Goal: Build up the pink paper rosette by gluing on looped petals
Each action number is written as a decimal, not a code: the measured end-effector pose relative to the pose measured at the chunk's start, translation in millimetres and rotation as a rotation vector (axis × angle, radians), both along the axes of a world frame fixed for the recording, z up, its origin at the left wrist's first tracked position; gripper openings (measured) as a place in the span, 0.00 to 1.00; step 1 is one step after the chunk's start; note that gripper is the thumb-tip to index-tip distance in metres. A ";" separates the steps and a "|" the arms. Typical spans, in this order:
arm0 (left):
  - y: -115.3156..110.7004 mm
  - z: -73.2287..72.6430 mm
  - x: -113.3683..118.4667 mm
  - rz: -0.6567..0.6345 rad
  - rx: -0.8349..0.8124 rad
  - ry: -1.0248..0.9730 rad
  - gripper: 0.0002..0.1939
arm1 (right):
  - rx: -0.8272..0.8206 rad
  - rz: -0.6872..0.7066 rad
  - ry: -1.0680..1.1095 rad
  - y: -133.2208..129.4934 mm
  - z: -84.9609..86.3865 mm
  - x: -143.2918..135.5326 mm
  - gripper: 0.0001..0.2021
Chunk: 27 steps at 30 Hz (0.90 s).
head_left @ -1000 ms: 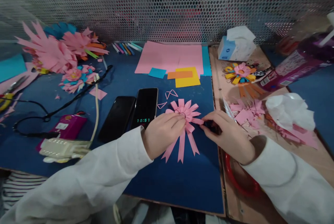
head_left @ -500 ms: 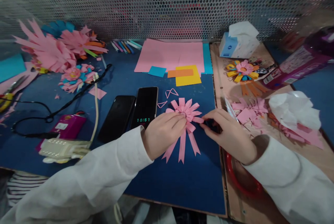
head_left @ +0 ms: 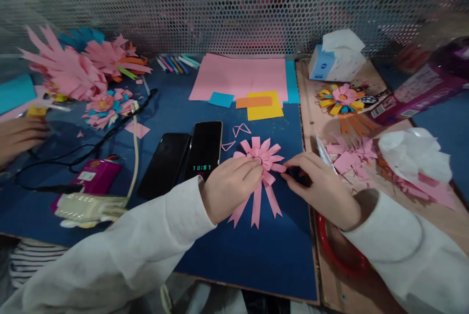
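A pink paper flower (head_left: 269, 155) with looped petals and notched ribbon tails lies on the blue board (head_left: 252, 260) in front of me. My left hand (head_left: 234, 184) is closed on its centre, the fingertips pressed at the middle and covering the left petals. At the right edge, my right hand (head_left: 317, 182) pinches the tip of one petal between thumb and finger. Two folded pink paper strips (head_left: 242, 131) rest just above the flower. Left of them are two dark phones (head_left: 202, 150), one showing 10:51.
Another person's hand (head_left: 20, 133) is at the left edge, by a yellow-handled tool. Finished paper flowers (head_left: 73, 70) stand at the back left near cables. Pink sheets (head_left: 234, 74) lie at the back. Paper scraps (head_left: 353, 157), a tissue box (head_left: 335, 60), a purple bottle (head_left: 421, 84) and red-handled scissors (head_left: 337, 255) are right.
Another person's hand has come in at the left edge, where the yellow-handled scissors lay. My two hands and the pink flower have hardly moved.
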<state>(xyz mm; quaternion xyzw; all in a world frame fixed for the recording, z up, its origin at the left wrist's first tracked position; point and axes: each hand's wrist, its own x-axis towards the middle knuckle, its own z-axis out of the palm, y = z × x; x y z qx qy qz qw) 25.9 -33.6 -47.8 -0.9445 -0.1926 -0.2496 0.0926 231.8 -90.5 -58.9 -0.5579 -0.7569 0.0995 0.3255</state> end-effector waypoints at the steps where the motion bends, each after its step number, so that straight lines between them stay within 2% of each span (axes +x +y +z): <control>1: 0.0 -0.3 -0.1 0.001 0.000 0.003 0.06 | 0.000 0.000 -0.003 0.0 0.2 -0.1 0.03; 27: 0.8 -2.2 -0.2 0.011 0.016 0.004 0.07 | -0.010 0.014 -0.018 -0.6 1.7 0.0 0.04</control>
